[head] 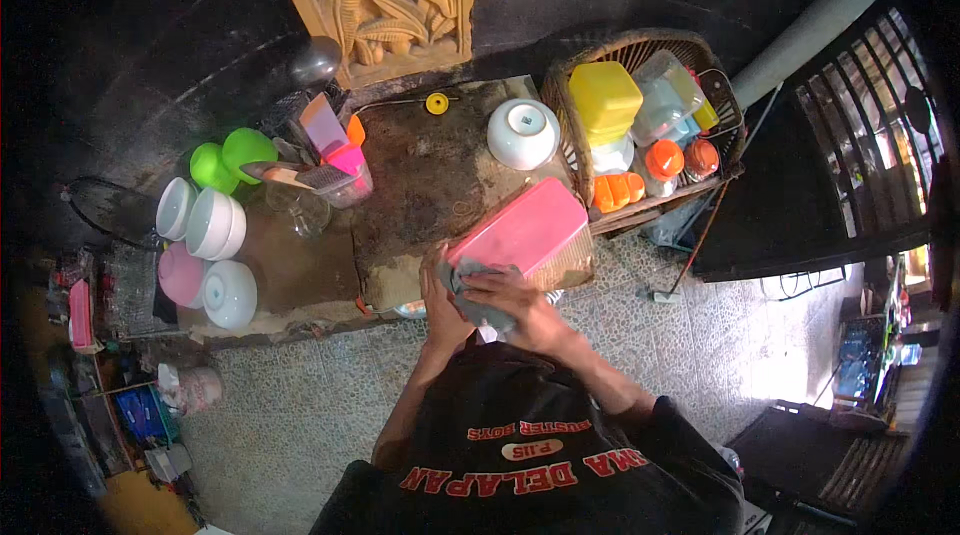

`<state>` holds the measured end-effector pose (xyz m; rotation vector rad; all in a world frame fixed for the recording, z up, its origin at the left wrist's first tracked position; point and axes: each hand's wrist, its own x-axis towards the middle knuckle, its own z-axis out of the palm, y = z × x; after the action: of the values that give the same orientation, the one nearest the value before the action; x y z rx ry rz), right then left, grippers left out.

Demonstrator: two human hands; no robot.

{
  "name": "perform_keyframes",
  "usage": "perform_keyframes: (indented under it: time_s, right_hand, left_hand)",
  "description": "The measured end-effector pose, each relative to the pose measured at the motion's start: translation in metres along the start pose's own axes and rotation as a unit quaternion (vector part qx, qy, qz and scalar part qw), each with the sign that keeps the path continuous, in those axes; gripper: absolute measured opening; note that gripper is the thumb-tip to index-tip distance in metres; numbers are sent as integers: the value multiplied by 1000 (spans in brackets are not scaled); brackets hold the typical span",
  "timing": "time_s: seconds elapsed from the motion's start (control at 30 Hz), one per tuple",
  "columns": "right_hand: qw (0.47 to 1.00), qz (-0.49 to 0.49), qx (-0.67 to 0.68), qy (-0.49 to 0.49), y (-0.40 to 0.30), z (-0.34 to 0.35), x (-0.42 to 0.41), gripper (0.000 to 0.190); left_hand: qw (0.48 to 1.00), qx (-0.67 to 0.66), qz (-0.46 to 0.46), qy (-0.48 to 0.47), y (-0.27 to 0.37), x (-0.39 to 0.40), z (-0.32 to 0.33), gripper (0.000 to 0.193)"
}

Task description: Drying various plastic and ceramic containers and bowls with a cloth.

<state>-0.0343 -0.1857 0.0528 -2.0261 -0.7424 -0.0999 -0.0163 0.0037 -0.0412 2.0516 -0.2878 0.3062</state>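
A long pink plastic container (529,224) slants across the table's front right part, above a piece of cardboard (568,263). My left hand (442,310) grips its near left end, with the fingers along the side. In my right hand (517,304) is a bunched grey cloth (480,293), pressed against that same near end. The cloth and my fingers hide this end of the container. Just behind the container, a white bowl (517,141) rests upside down.
Right of the container stands a wicker basket (637,44) with plastic boxes and orange-lidded jars. Several bowls (217,224) cluster on the table's left, near a utensil holder (352,186) and glassware (300,212). A yellow lid-like piece (436,104) lies at the back.
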Motion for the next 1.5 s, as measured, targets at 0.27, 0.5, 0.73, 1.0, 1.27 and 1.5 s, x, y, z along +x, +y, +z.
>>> perform_keyframes:
  time_s: [0.27,0.5,0.73,1.0,1.27,1.5]
  right_hand:
    - [913,189,-87,351,73,-89,-17,62]
    - [970,73,-185,139,29,-9,-31,56]
    - [990,83,-18,115,24,-35,-15,52]
    - [936,151,-196,248,61,-57,42,54]
    - [997,24,-59,52,9,15,48,57]
    - [938,124,-85,314,49,-82,16,59]
  left_hand:
    - [1000,21,-2,-12,15,9,2,128]
    - [1000,25,11,8,7,6,8,126]
    - [993,-114,-17,-1,11,4,2,129]
    - [996,-73,-12,-47,1,5,-2,124]
    - [984,-169,-64,0,-20,-4,14,118]
    - [999,-46,-20,-7,3,6,1,118]
